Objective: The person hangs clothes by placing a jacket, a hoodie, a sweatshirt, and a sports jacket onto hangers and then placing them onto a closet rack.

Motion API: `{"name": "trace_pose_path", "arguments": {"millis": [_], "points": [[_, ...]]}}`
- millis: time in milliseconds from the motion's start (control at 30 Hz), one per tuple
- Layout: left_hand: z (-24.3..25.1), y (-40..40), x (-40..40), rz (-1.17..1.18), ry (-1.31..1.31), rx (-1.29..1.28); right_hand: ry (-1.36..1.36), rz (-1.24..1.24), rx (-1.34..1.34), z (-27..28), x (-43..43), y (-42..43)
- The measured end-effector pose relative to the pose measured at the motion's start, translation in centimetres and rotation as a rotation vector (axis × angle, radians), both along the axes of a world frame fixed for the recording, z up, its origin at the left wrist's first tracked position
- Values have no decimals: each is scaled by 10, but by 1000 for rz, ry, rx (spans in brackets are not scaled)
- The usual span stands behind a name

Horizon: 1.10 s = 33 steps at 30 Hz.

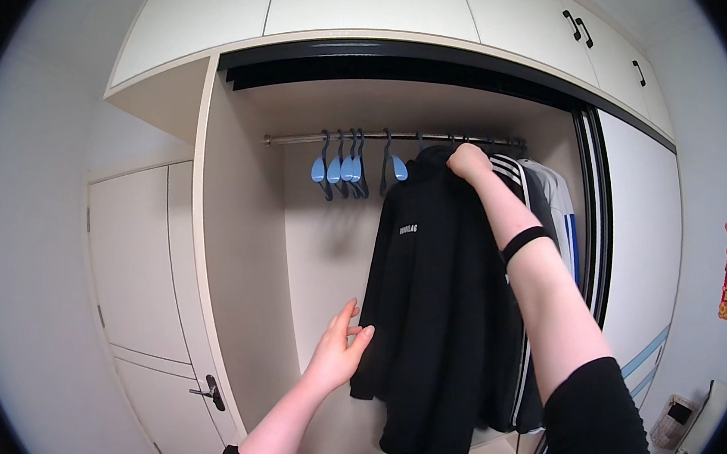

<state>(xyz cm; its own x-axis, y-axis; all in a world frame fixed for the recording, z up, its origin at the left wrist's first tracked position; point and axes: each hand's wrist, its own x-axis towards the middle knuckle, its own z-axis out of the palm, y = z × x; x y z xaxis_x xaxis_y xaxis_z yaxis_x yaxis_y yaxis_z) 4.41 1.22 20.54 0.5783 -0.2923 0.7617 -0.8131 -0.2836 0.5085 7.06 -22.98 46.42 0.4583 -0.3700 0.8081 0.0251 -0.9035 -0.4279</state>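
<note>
A black hooded top (417,287) with small white lettering on the chest hangs from the metal rail (304,139) of a wardrobe. Up at its neck, my right hand (469,160) is closed on the dark fabric; the fingertips are hidden, and so is most of the hanger inside. Lower down, my left hand (342,349) is beside the top's sleeve with fingers apart, holding nothing. Left of the top, several dark hangers with light-blue shoulder ends (334,172) hang on the rail, one of them (400,168) close to the top's shoulder.
Right of the hooded top hang a black garment with white stripes (508,165) and a light-grey one with blue stripes (555,191). A black-framed sliding door (638,216) covers the right side. The wardrobe's side panel (241,237) bounds the left, beside a white door (139,259).
</note>
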Motion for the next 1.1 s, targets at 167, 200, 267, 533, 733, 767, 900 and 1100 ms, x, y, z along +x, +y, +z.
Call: {"name": "trace_pose_path", "arguments": {"millis": [167, 200, 267, 533, 733, 767, 900, 1100], "points": [[13, 0, 0, 3, 35, 42, -19, -22, 22, 10, 26, 3], [13, 3, 1, 5, 63, 47, -24, -12, 23, 13, 29, 6], [11, 6, 8, 14, 74, 54, -57, 10, 3, 22, 34, 7], [11, 5, 34, 15, 119, 41, 4, -17, -39, 40, 73, -7], [17, 8, 26, 40, 93, 36, -313, -325, -569, 29, 85, 14], [15, 6, 21, 8, 98, 21, -264, -337, -592, 28, 84, 15], [2, 16, 7, 52, 178, 40, 154, -181, -487, -3, 80, 9], [-66, 2, 66, -51, 508, -234, 505, 144, -577, -126, 115, 27]]}}
